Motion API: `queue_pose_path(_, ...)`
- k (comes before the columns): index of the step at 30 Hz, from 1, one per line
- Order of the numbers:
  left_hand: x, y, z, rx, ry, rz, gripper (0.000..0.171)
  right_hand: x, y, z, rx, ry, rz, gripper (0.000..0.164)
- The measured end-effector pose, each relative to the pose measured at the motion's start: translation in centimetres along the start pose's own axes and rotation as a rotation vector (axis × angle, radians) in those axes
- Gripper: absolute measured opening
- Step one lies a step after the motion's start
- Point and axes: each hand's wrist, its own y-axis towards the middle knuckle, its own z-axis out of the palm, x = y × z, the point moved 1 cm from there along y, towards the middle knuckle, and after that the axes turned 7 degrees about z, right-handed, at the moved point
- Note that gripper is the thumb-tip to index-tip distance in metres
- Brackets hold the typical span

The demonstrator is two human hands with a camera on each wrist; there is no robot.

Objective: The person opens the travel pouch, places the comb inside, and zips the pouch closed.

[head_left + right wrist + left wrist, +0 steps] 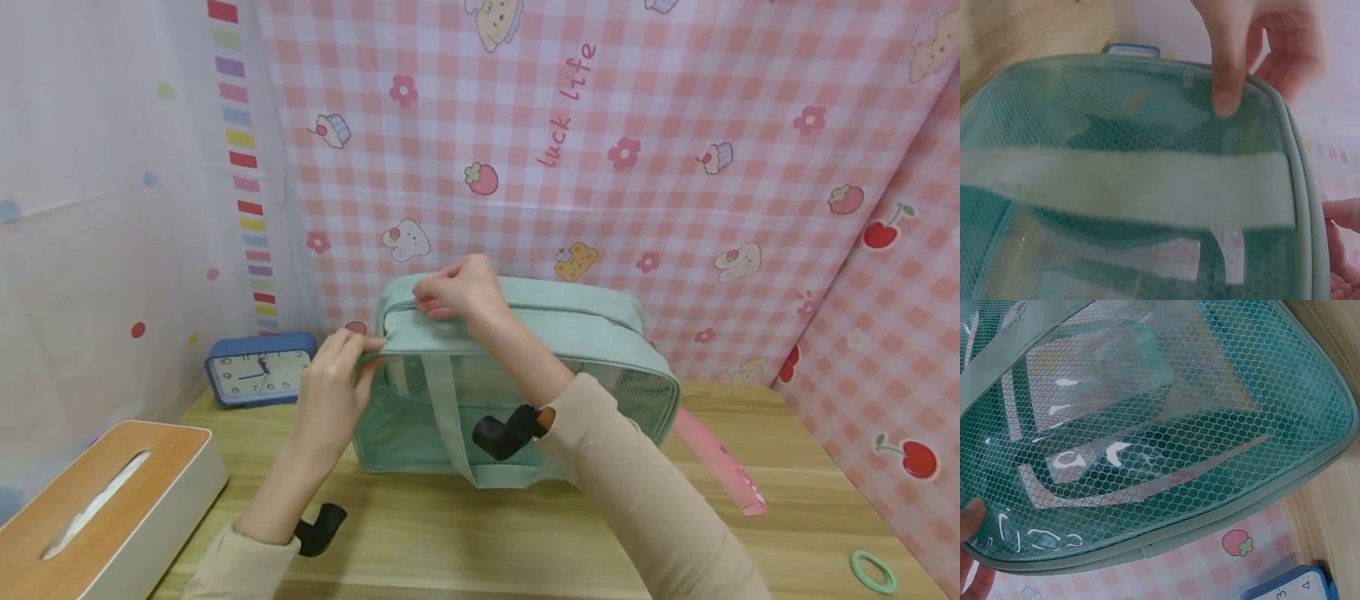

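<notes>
A mint-green zippered bag (525, 333) with see-through mesh panels and a strap handle (447, 408) stands upright on the wooden table. My left hand (333, 375) pinches its upper left corner, the thumb lying over the clear panel in the right wrist view. Along the top seam, my right hand (465, 292) pinches the zipper pull (1327, 217) near the zipper's left end. Through the mesh in the left wrist view, the pink checked backdrop shows behind the bag's green inside.
A blue alarm clock (262, 371) stands left of the bag, behind a tissue box (172, 492) with a wooden lid. Right of the bag lie a pink translucent strip (720, 462) and a small green ring (872, 572). Patterned cloth walls (675, 100) close off the back and sides.
</notes>
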Motion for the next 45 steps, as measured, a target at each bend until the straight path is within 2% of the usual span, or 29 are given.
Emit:
queue_pose_path(7, -0.3, -0.3, 0.1, 0.002, -0.01, -0.019, 0.017, -0.3, 0.0, 1.9, 0.013, -0.055, -0.027, 0.009)
queue_pose_path(11, -0.4, -0.4, 0.3, 0.005, -0.014, -0.017, 0.017, -0.4, 0.0, 2.0, 0.028, -0.138, -0.041, 0.013)
queue_pose_path(13, -0.4, -0.5, 0.3, 0.005, -0.016, -0.018, 0.018, -0.5, -0.1, 1.7, 0.068, -0.15, -0.038, 0.017)
queue_pose_path(18, -0.2, -0.5, 0.3, 0.018, -0.012, -0.026, 0.019, -0.8, -0.1, -0.3, 0.125, -0.071, 0.005, 0.027)
queue_pose_path(23, 0.2, -0.2, 0.1, 0.074, 0.014, -0.014, 0.02, -1.5, -0.5, -4.6, 0.092, -0.038, 0.002, 0.033)
queue_pose_path(26, 0.3, 0.4, -0.3, 0.177, 0.036, -0.03, 0.021, -2.2, -1.0, -8.1, 0.058, -0.039, 0.003, 0.035)
queue_pose_path(30, 0.2, 2.1, -1.2, 0.414, 0.053, -0.097, 0.022, -3.5, -1.7, -13.6, 0.007, 0.011, 0.014, 0.04)
queue_pose_path(33, -0.1, 4.3, -1.9, 0.594, -0.007, -0.143, 0.027, -5.1, -2.2, -17.6, -0.024, 0.061, 0.04, 0.038)
queue_pose_path(36, -0.2, 7.1, -2.0, 0.721, -0.114, -0.152, 0.029, -7.4, -2.4, -21.1, -0.043, 0.117, 0.094, 0.027)
queue_pose_path(38, -0.1, 9.0, -1.5, 0.781, -0.171, -0.135, 0.025, -9.4, -2.3, -22.9, -0.04, 0.154, 0.139, 0.023)
queue_pose_path(41, 0.2, 11.4, 0.1, 0.846, -0.188, -0.061, 0.016, -12.9, -1.9, -25.1, -0.017, 0.131, 0.216, 0.042)
queue_pose_path(43, 0.3, 12.5, 1.4, 0.899, -0.175, -0.023, 0.012, -15.4, -1.7, -26.2, 0.01, 0.068, 0.261, 0.055)
queue_pose_path(45, 0.3, 13.2, 2.5, 0.954, -0.171, 0.0, 0.011, -18.0, -1.7, -27.2, 0.025, -0.055, 0.306, 0.058)
